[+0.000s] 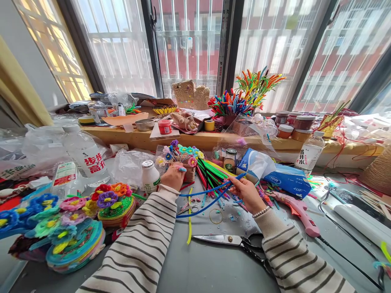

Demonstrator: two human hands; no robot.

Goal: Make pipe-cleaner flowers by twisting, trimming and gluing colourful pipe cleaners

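Note:
Blue pipe cleaners (200,211) stretch across the middle, with their right ends pinched in my right hand (246,193). My left hand (173,176) is beside a small box of fuzzy flowers (190,174), its fingers curled around something pink and blue that I cannot make out. The left ends of the blue stems pass by my left wrist and sleeve. Behind my hands lies a bundle of green, red and black pipe cleaners (210,173). Below the blue stems are a yellow-green strip (190,219) and small scissors (190,206).
Large scissors (220,240) lie in front of my right hand. A pink glue gun (301,211) and a blue tissue pack (287,179) are at the right. Finished flower pots (76,246), a white bottle (150,177) and a water bottle (85,156) stand at the left.

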